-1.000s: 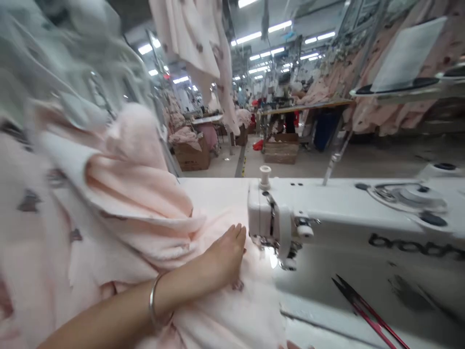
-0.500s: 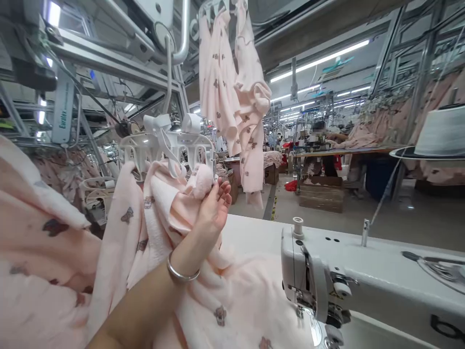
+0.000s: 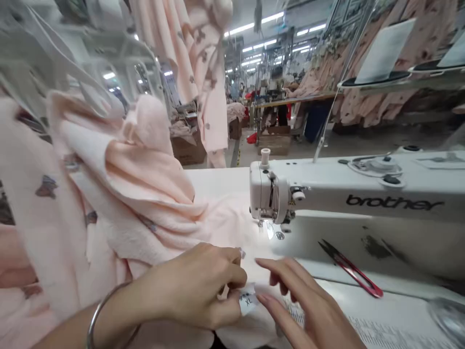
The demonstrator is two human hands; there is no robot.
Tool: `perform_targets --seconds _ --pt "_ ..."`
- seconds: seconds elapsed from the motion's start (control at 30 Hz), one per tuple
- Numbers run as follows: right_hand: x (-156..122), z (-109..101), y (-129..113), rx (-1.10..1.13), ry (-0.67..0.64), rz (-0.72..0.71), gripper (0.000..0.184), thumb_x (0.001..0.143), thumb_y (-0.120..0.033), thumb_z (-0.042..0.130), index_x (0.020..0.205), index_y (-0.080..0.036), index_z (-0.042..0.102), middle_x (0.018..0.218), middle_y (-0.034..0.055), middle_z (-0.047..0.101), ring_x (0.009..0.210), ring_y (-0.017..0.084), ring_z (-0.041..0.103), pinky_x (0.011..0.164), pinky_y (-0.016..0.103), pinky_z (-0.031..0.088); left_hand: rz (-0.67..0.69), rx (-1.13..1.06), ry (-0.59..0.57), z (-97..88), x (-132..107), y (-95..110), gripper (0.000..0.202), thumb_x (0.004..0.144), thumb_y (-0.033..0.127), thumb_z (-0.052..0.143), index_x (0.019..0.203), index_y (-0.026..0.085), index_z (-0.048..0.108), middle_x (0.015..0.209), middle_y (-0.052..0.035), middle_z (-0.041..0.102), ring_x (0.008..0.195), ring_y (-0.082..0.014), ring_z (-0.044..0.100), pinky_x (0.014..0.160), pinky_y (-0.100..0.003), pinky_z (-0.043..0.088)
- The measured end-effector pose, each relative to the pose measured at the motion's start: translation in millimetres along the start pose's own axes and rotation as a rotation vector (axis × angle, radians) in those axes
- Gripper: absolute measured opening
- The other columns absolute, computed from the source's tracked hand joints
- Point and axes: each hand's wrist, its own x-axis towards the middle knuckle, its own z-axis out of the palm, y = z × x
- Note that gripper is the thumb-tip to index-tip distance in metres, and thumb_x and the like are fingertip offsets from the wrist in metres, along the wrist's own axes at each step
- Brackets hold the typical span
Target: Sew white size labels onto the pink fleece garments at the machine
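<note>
My left hand (image 3: 203,286), a metal bangle on its wrist, pinches a small white printed label (image 3: 248,302) at the front of the sewing table. My right hand (image 3: 308,305) comes in from the other side, thumb and fingers apart. Its thumb tip is at the label's right edge; I cannot tell whether it touches. Pale pink fleece fabric (image 3: 145,213) with small grey-brown prints hangs on the left and spreads over the table beneath my left hand. Beyond my hands, the needle area of a white sewing machine (image 3: 363,186) is lit.
Red-handled thread snips (image 3: 350,269) lie on the machine bed to the right. A white thread cone (image 3: 385,53) stands above the machine. Pink garments (image 3: 212,97) hang at the back, and a blurred white hanger clamp (image 3: 109,58) is at upper left.
My left hand has come down from the hanging fabric by the clamp to the label on the table. My right hand has entered the view, and the view has turned right and down.
</note>
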Motion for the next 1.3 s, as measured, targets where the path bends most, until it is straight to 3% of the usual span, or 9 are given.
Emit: perform_targets --seconds 0.13,0.27,0.37,0.5,0.83,1.0,1.1,1.2,1.3 --pt "20 16 -17 0.198 -0.150 0.148 0.024 0.093 -0.034 0.044 0.076 -0.022 0.055 0.072 -0.0020 0.053 0.065 0.011 0.051 0.058 0.021 0.041 -0.066 -0.066 0.098 14.4 -2 -9 0.007 0.081 0.019 0.054 0.074 0.018 0.055 0.073 0.0020 0.053 0.061 -0.0092 0.046 0.059 -0.022 0.033" --pt "19 33 -18 0.606 0.032 0.408 0.028 0.086 -0.047 0.056 0.078 -0.020 0.055 0.070 -0.0021 0.053 0.064 0.011 0.051 0.060 0.020 0.042 -0.292 -0.628 0.351 37.3 2 -25 0.024 0.078 0.032 0.065 0.096 0.018 0.057 0.087 -0.0014 0.059 0.074 -0.0113 0.055 0.060 -0.019 0.042" --pt "16 41 -19 0.794 0.056 0.485 0.030 0.083 -0.049 0.060 0.081 -0.019 0.056 0.071 -0.0012 0.056 0.064 0.011 0.053 0.063 0.021 0.044 -0.362 -0.974 0.377 54.1 6 -31 0.026 0.076 0.035 0.067 0.086 0.014 0.056 0.079 -0.0025 0.060 0.069 -0.0116 0.056 0.059 -0.019 0.045" --pt "17 38 -22 0.685 0.045 0.522 0.032 0.082 -0.051 0.060 0.087 -0.020 0.056 0.078 -0.0006 0.055 0.072 0.013 0.053 0.068 0.022 0.043 -0.390 -1.158 0.353 61.9 8 -32 0.027 0.078 0.035 0.066 0.079 0.012 0.054 0.064 -0.0009 0.058 0.060 -0.0104 0.056 0.059 -0.021 0.047" --pt "18 33 -19 0.600 0.063 0.602 0.031 0.081 -0.050 0.059 0.074 -0.020 0.055 0.068 -0.0036 0.047 0.058 0.009 0.037 0.046 0.019 0.028 -0.398 -1.154 0.309 58.7 11 -33 0.025 0.078 0.032 0.067 0.082 0.010 0.057 0.067 -0.0013 0.059 0.063 -0.0097 0.056 0.061 -0.020 0.048" --pt "15 33 -14 0.639 0.076 0.573 0.030 0.082 -0.048 0.059 0.074 -0.020 0.053 0.068 -0.0036 0.048 0.060 0.009 0.041 0.050 0.019 0.032 -0.425 -1.139 0.287 61.0 17 -31 0.023 0.078 0.032 0.066 0.078 0.010 0.057 0.064 -0.0006 0.059 0.060 -0.0091 0.057 0.059 -0.019 0.048" --pt "12 26 -7 0.605 0.098 0.522 0.028 0.084 -0.046 0.057 0.075 -0.020 0.054 0.071 -0.0022 0.051 0.064 0.011 0.047 0.057 0.021 0.038 -0.415 -1.001 0.303 46.4 20 -26 0.020 0.079 0.030 0.064 0.078 0.012 0.059 0.063 -0.0001 0.060 0.058 -0.0091 0.058 0.057 -0.018 0.047" --pt "2 23 8 0.307 0.233 0.413 0.020 0.089 -0.041 0.051 0.090 -0.022 0.058 0.080 0.0006 0.056 0.068 0.014 0.051 0.061 0.024 0.042 -0.356 -0.675 0.392 22.2 32 -22 0.015 0.080 0.028 0.062 0.077 0.014 0.063 0.066 0.0000 0.063 0.059 -0.0090 0.059 0.056 -0.016 0.045" --pt "-13 34 32 -0.169 0.317 0.081 0.018 0.094 -0.029 0.045 0.105 -0.020 0.057 0.097 0.0058 0.058 0.087 0.019 0.053 0.075 0.030 0.043 -0.347 -0.446 0.356 16.4 58 -32 0.011 0.081 0.025 0.061 0.076 0.016 0.064 0.063 0.0009 0.064 0.057 -0.0099 0.060 0.054 -0.016 0.044"
